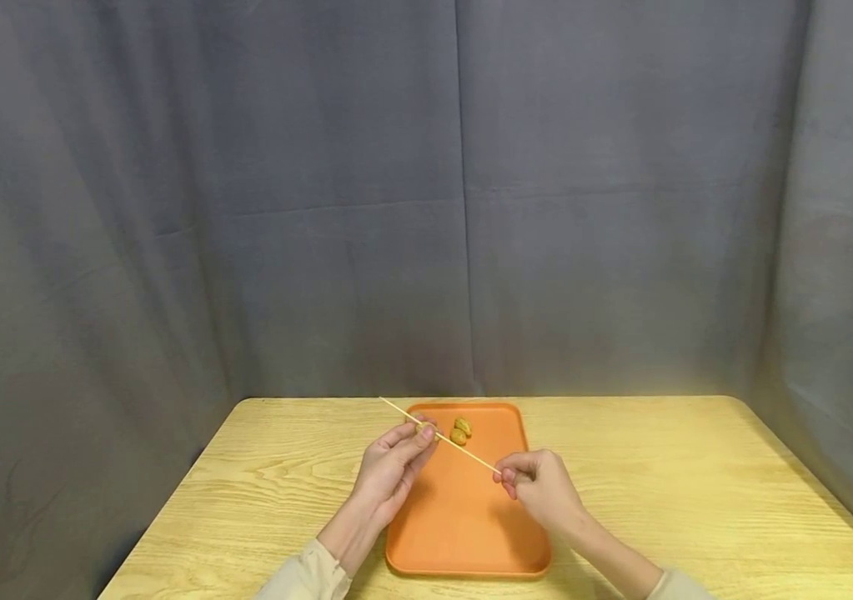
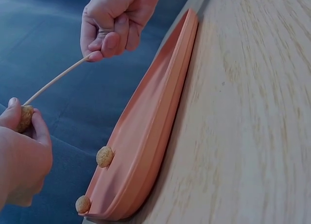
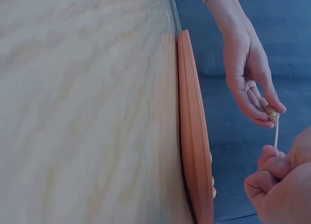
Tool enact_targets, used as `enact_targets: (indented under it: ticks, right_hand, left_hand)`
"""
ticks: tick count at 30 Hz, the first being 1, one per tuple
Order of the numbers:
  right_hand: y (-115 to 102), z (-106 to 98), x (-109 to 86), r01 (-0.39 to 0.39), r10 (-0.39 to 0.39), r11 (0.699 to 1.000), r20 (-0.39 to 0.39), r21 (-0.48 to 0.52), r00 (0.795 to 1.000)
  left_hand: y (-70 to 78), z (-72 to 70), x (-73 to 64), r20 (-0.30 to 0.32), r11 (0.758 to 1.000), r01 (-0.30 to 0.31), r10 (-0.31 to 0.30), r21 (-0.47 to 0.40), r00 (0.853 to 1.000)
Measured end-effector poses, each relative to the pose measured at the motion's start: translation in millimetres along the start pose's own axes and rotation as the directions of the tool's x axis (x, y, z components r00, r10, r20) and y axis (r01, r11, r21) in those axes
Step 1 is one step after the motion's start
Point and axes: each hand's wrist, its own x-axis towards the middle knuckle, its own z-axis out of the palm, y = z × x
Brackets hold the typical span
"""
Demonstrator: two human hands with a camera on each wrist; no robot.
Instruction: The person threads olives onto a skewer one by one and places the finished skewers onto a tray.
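Note:
My left hand [image 1: 390, 468] pinches a small brown, rough-skinned ball [image 2: 26, 118] between thumb and fingers, above the tray's left side. A thin wooden skewer [image 1: 471, 456] slants across from that ball to my right hand [image 1: 544, 490], which grips its near end with curled fingers. Beyond the left fingers the skewer's other end sticks out to the upper left; whether it runs through the ball or past it, I cannot tell. Below lies an orange tray [image 1: 464, 533]. Two more such balls, one [image 1: 464, 426] behind the other [image 1: 459, 437], sit near its far end.
The tray rests on a light wood-grain table [image 1: 666, 492], near the middle. Grey curtains [image 1: 336, 208] hang behind the table and along both sides.

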Motion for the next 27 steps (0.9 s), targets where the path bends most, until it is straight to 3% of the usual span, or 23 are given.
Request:
enact_targets:
  ticks: [14,27]
  right_hand:
    - [2.9,3.7,0.1,-0.042,0.041,0.998,0.022,0.048,0.999]
    - [5.6,6.1,0.7,-0.064,0.062,0.991,0.019,0.115,0.998]
  left_hand:
    - [-3.9,-2.2,-5.4,0.055,0.999,0.036,-0.035,-0.009,0.998]
    - [-12.4,3.0,-5.5,0.007,0.999,0.007,-0.007,0.032,1.0]
